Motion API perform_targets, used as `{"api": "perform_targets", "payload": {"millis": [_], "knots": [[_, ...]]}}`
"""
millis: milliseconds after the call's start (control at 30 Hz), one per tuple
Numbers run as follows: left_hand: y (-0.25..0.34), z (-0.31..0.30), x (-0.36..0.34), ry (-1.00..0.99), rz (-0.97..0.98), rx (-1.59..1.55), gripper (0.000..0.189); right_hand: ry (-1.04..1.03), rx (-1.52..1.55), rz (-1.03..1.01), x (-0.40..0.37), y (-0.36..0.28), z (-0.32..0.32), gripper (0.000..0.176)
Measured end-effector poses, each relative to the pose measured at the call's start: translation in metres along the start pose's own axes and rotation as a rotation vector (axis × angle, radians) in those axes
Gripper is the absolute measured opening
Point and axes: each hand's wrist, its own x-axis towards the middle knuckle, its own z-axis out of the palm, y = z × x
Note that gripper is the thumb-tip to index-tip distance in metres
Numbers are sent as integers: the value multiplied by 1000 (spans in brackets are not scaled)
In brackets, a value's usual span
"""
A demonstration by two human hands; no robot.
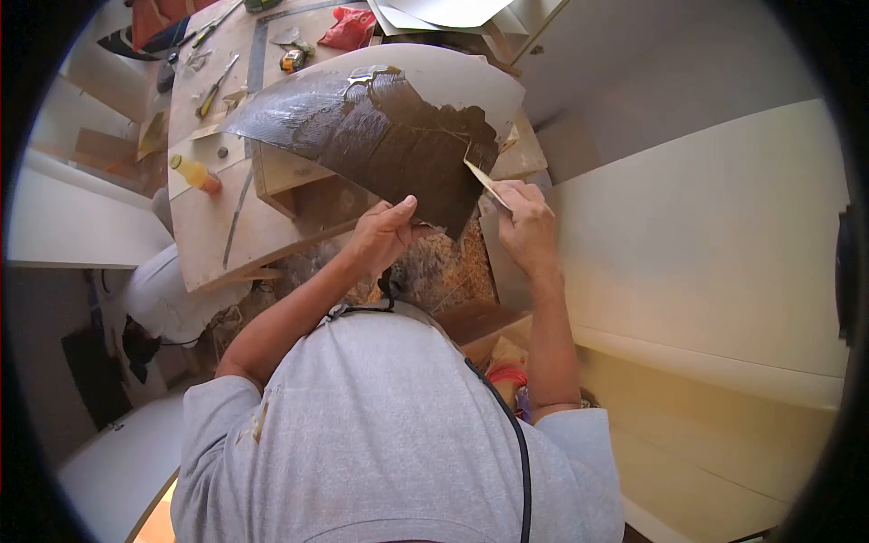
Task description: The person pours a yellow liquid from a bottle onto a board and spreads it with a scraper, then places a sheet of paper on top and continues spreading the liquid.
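Note:
A curved panel [362,136] lies tilted over the bench, its pale surface largely covered by a wet brown coating with a ragged upper edge. My left hand [387,237] grips the panel's near edge, thumb on top and fingers under it, partly hidden. In my right hand [527,222] is a flat, pale spreader [485,181], pinched between thumb and fingers. The spreader's tip touches the coating near the panel's right side. A glossy pool of coating sits near the panel's upper middle.
On the wooden bench [204,231] are a yellow-orange bottle [195,174], a tape measure [292,61], a cutter [217,86] and a red plastic bag [348,29]. White sheets [444,13] lie at the back. A large pale panel [706,226] stands at the right.

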Motion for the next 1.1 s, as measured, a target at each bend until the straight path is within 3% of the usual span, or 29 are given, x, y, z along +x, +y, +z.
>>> {"api": "perform_targets", "payload": {"millis": [67,100,167,300,567,700,800,867,967,1100], "knots": [[-1,-6,1,-10,-13,9,43,56,335,43,1,5,-7,30],[-2,-7,2,-13,-15,18,43,53,336,50,5,3,-8,30],[-4,-8,2,-17,-18,24,44,49,19,126,15,0,-8,29],[4,5,-1,49,-28,31,44,82,-1,51,9,-2,10,28],[-7,-23,4,-20,-58,-31,41,-57,136,16,-40,-45,-6,32],[-2,-14,2,61,-27,-13,37,-77,197,52,-76,-62,-7,30],[-3,-25,6,32,-30,-23,37,-149,429,153,-87,-57,-16,27],[-9,-36,9,16,-28,-33,38,143,401,193,-79,-51,-28,24],[3,-14,4,52,-36,16,33,154,204,172,-53,-33,-25,22],[7,-3,4,84,-33,18,32,196,232,109,-27,-9,15,21]]}}
